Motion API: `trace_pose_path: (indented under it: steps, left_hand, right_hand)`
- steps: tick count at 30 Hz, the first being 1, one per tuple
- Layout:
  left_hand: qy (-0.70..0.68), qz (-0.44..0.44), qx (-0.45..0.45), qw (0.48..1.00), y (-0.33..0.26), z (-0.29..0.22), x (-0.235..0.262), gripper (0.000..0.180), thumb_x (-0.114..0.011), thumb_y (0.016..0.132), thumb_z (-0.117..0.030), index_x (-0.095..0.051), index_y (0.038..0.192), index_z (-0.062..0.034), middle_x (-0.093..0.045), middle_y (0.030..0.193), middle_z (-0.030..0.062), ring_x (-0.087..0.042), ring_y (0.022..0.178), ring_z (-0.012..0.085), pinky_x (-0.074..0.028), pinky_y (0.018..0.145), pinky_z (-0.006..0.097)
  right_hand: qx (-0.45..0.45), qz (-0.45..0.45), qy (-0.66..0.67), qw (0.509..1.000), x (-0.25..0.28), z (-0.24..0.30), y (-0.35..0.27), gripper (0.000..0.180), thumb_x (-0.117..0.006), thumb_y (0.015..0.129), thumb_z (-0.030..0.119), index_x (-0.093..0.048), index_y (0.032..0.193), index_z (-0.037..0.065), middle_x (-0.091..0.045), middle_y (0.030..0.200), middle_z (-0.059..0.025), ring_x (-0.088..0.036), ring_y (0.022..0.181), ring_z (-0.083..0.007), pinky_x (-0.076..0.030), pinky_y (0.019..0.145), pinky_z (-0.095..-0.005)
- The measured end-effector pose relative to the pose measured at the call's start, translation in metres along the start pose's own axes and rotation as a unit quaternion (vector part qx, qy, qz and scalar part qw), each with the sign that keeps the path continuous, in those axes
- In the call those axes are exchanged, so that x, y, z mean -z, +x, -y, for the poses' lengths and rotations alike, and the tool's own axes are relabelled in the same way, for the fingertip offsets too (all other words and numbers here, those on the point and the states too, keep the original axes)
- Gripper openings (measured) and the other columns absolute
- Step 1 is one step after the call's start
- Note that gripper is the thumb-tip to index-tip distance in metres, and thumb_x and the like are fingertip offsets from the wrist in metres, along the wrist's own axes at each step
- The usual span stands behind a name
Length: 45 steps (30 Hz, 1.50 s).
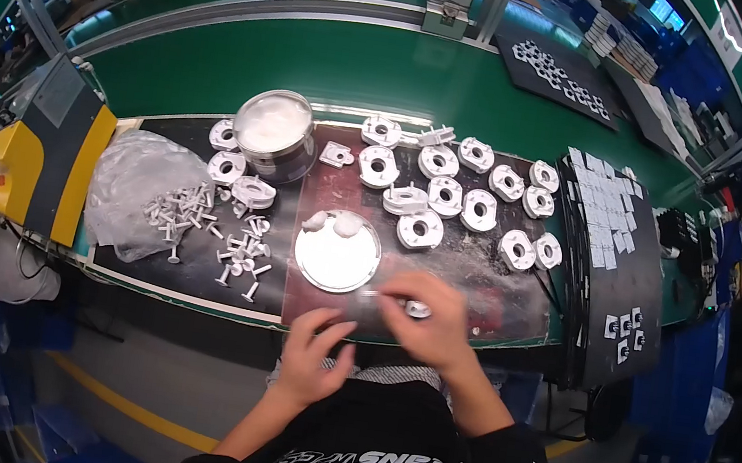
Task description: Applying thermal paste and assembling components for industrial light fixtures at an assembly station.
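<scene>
2 hands (317, 356), 1 round lid (337, 251), 1 lidded tub (276, 133), 1 clear bag (135, 186), about 17 white ring housings (420, 229)

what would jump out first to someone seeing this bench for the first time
Probably the spread of white ring-shaped plastic parts across the dark mat at centre, beyond the hands. Next, the round metal lid with white paste just ahead of the left hand, while the right hand pinches a small part. At left, a heap of white pins lies beside a clear plastic bag.
</scene>
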<state>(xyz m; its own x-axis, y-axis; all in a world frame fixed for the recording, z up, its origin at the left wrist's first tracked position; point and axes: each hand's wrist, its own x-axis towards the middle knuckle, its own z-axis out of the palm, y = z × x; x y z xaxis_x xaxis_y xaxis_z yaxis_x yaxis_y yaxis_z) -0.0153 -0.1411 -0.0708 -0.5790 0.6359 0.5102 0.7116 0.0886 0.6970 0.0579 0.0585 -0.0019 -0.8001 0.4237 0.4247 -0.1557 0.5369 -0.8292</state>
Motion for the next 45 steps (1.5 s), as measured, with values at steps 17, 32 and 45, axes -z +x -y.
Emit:
trace_pose_path:
  steps: [17,32,45]
  left_hand:
    - [0.157,0.268,-0.078,0.947,0.082,-0.046,-0.072,0.067,-0.087,0.079,-0.026,-0.061,0.137,-0.0076,-0.053,0.137,0.0260,-0.055,0.122,0.0467,-0.049,0.101,0.051]
    - [0.122,0.260,-0.032,0.957,0.072,-0.051,-0.069,0.068,-0.082,0.081,-0.023,-0.056,0.142,-0.0094,-0.057,0.135,0.0190,-0.060,0.110,0.0389,-0.049,0.092,0.048]
    - [0.197,0.239,0.130,0.942,0.063,-0.060,-0.075,0.076,-0.087,0.081,-0.038,-0.055,0.143,-0.0092,-0.058,0.123,0.0189,-0.061,0.110,0.0371,-0.049,0.089,0.046]
  right_hand:
    - [-0.074,-0.310,-0.372,0.872,0.187,-0.001,-0.123,0.012,-0.078,0.082,0.007,-0.072,0.092,0.005,-0.072,0.097,-0.0122,-0.068,0.091,-0.0328,-0.054,0.083,-0.0421]
    - [-0.274,-0.194,-0.479,0.811,0.323,-0.051,-0.155,0.025,-0.078,0.085,0.010,-0.072,0.108,0.000,-0.066,0.099,-0.0182,-0.067,0.086,-0.0364,-0.054,0.079,-0.0434]
    - [-0.127,-0.135,0.312,0.932,0.176,-0.042,-0.101,0.060,-0.081,0.089,0.010,-0.053,0.141,0.000,-0.063,0.127,-0.0110,-0.067,0.110,-0.0189,-0.057,0.095,-0.0340]
